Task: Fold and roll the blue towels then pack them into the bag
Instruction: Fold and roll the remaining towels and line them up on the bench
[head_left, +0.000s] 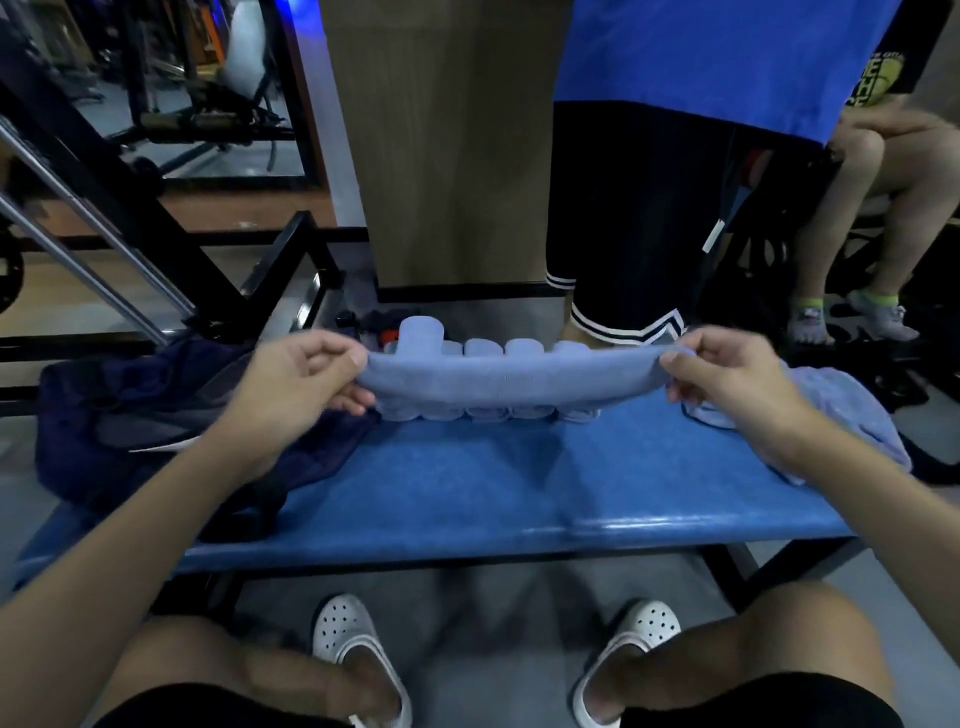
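Blue towel pinched by left hand, right hand; white swoosh on bag.

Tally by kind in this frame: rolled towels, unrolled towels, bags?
rolled towels: 6 (5 in a row, 1 apparently stacked on top; partly hidden)
held towel, pinched by left hand and right hand: 1
loose towel heap: 1 (towels inside unclear)
bag: 1
Total: 9

I've got a blue padded table standing over grey floor. Behind it a wood-panelled column goes up, with black gym machine frames off to the left. The room is dim, and a blue light glows up top.
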